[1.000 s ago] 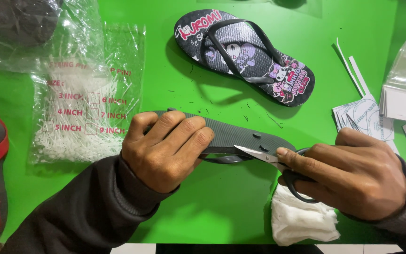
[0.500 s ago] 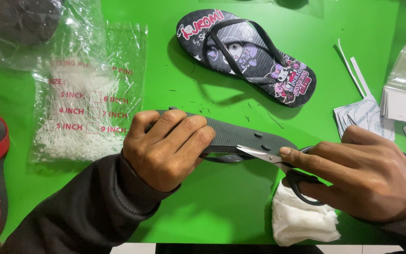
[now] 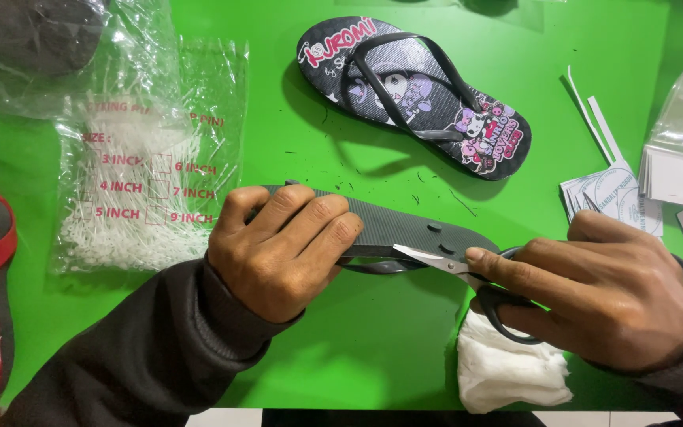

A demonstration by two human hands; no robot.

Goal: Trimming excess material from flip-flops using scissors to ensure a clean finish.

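Right hand [image 3: 610,296]: grip pinching scissors [image 3: 452,265], blades at the sole's edge.
Left hand [image 3: 282,249]: grip pressed around upturned sandal [image 3: 413,229], mid-bench.
Handling: likely light, bendy foam; hold mid-sole.
Far: printed sandal [image 3: 413,91].

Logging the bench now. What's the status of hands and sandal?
Left hand grips the dark sandal, sole up. Right hand holds scissors, tips at its edge. White cloth below; nothing blocking.

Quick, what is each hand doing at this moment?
Left hand: closed around the dark flip-flop, held sole up.
Right hand: closed on the scissors, blades at the flip-flop's edge.
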